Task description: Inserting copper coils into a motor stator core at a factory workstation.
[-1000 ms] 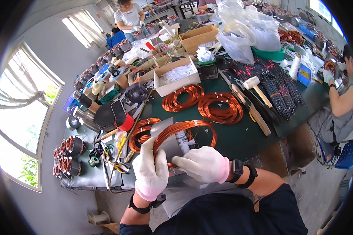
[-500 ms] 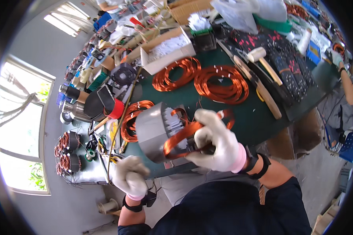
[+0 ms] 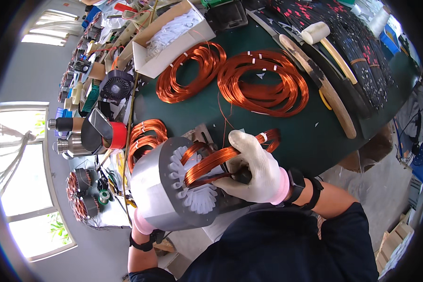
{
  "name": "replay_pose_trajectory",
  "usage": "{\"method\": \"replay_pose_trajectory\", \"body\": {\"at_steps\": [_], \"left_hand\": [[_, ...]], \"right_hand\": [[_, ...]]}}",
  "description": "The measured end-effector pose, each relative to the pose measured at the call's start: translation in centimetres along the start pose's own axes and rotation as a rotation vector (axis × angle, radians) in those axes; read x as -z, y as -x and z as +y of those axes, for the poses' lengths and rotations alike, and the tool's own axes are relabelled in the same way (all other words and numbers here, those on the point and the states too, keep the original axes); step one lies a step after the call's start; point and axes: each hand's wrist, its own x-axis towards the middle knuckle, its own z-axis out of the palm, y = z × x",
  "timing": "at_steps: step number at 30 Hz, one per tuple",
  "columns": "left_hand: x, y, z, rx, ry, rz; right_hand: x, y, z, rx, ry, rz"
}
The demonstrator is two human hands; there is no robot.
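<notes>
A grey metal stator core [image 3: 152, 188] stands tilted at the table's near edge, its slotted bore facing right and lined with white insulation strips [image 3: 198, 201]. My right hand [image 3: 258, 171], in a white glove with a pink cuff, grips a copper wire coil [image 3: 211, 163]. One end of this coil lies in the bore; the other sticks out to the right, tied with a white band. Behind the core's lower left side is my left hand [image 3: 144, 223]. Only its pink cuff and wrist show clearly, and its fingers are hidden.
Copper coils [image 3: 263, 105] lie flat on the green table [image 3: 197, 115], with more coils [image 3: 148, 134] left. An open box [image 3: 148, 68] holds white strips. A mallet [image 3: 316, 33] and a wooden stick [image 3: 324, 89] lie right. A small fan [image 3: 116, 85] and bottles [image 3: 75, 145] stand left.
My left hand has gone from beside the core to behind its lower left side. The core has turned, showing more of its bore. My right hand still grips the coil. The view has shifted closer.
</notes>
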Motion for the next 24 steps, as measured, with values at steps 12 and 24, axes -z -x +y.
{"method": "replay_pose_trajectory", "body": {"at_steps": [12, 24], "left_hand": [[-2.2, -14.1, 5.1, 0.134, 0.223, -0.027], [-0.4, -3.4, 5.1, 0.204, 0.276, -0.100]], "right_hand": [[-0.5, -0.1, 1.2, 0.086, 0.120, -0.033], [-0.5, 0.2, 0.7, 0.110, 0.175, -0.018]]}}
